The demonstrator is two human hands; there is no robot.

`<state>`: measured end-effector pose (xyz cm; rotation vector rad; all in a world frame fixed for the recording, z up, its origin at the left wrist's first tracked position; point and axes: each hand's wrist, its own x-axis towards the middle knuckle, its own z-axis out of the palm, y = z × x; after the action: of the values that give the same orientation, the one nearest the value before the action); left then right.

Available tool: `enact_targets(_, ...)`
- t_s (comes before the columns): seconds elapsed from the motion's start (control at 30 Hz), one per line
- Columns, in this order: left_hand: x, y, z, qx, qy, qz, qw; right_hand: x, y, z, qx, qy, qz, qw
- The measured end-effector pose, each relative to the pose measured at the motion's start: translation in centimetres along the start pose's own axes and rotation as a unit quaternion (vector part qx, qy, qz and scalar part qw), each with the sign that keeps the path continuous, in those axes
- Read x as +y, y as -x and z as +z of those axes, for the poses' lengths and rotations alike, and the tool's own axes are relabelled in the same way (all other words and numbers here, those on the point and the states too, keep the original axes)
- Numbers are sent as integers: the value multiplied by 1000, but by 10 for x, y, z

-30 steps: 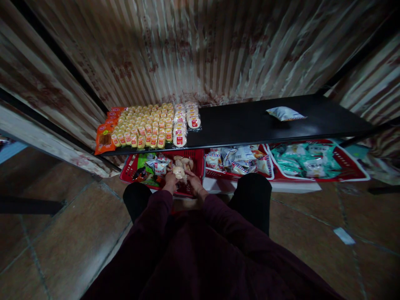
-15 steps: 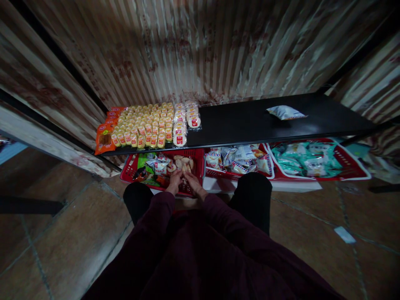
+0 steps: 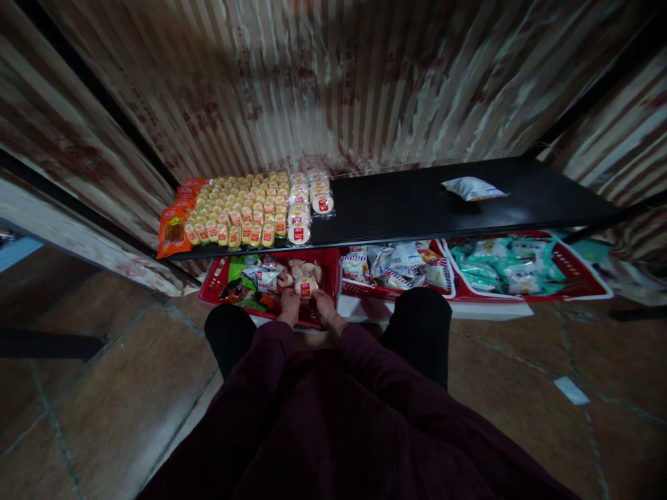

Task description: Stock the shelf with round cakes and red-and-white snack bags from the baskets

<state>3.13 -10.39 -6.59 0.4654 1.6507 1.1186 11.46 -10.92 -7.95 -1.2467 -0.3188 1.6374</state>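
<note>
Far left on the black shelf (image 3: 385, 208), orange packets (image 3: 174, 232) adjoin rows of small yellow packets (image 3: 240, 221); white round packets (image 3: 299, 226) follow in two columns, the right-hand one ending farther back from the front edge. Below, in the left red basket (image 3: 208, 286), mixed goods lie beside pale round ones. Over its right part, the left hand (image 3: 290, 307) and right hand (image 3: 325, 307) both grip a round packet (image 3: 306, 286) by its near side, one at each side, neither clearly nearer. It lies just beyond the fingertips, red label visible, lower than the shelf edge and roughly in line with the two white columns. Its long axis cannot be determined.
</note>
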Motion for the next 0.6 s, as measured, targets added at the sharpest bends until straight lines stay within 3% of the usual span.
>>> enact_targets(0.47,9,5,-10,-9,69,-33,997,-3,9,6,10,18,-32,999)
enact_targets(0.6,16,7,-14,-17,81,-22,996,-3,8,6,15,61,-75,995)
